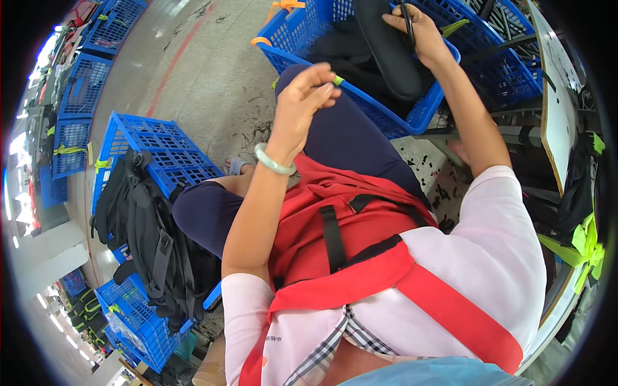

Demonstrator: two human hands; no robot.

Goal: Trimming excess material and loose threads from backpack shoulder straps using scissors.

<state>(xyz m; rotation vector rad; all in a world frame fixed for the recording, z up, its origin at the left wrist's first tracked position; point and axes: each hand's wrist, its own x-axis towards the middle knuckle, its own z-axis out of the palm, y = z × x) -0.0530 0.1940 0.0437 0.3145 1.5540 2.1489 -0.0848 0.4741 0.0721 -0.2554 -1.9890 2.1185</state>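
Note:
My right hand is closed on a thin, dark, stick-like tool at the top of the view; its exact kind is not clear. Right beside those fingers, a long black padded strap lies over dark fabric pieces in a blue plastic basket. Whether the fingertips touch the strap I cannot tell. My left hand is raised over my thigh, left of the basket. Its fingers are loosely bent and apart from the thumb, with nothing seen in them. A pale green bangle circles that wrist.
Black straps and bags hang over a blue crate at my left. More blue crates line the far left. Another blue basket stands beyond the near one. A white board edge rises at the right. Black scraps litter the floor.

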